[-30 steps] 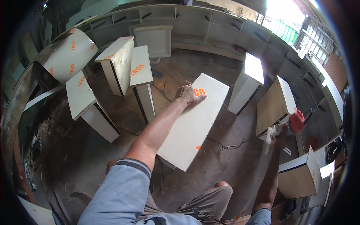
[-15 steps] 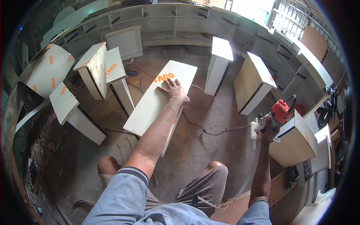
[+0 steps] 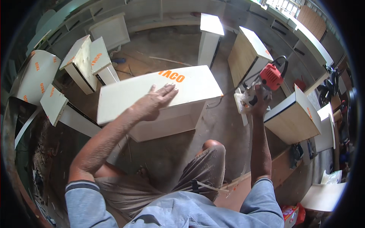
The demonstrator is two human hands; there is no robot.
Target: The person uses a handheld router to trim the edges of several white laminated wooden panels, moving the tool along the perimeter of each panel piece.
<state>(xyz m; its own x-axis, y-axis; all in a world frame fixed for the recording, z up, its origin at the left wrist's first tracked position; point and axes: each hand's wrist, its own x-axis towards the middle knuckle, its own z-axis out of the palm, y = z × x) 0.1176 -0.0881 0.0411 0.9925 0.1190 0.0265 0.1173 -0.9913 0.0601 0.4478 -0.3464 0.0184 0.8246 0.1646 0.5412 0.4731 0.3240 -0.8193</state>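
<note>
Palm and spread fingers of your left hand (image 3: 154, 102) lie flat on the top face of the white rectangular laminate-faced cabinet box (image 3: 159, 99) in the middle of the frame; the hand is open, pressed against the panel and clamped on nothing. That box sits on the dusty concrete floor (image 3: 224, 125) just ahead of your bent knee (image 3: 211, 146). Its long axis runs from the left of the frame toward the centre right, rising slightly as it goes, and its open side faces down toward you, showing a shadowed hollow under the top panel. Orange lettering marks the panel's far edge near your fingertips.

Your right hand (image 3: 260, 102), right of centre, is closed around the body of a red and grey electric hand router (image 3: 266, 81) with a black loop handle; the tool is held upright, clear of the white box and well to its right. Its black cord trails across the floor toward the box.

Around you stand other pieces: a white upright cabinet (image 3: 209, 38) at upper centre, a wood-sided cabinet with a white top (image 3: 249, 51) just right of it, another wood-faced box (image 3: 294, 117) at right, and several white panels with orange print (image 3: 85, 62) leaning together at upper left.
</note>
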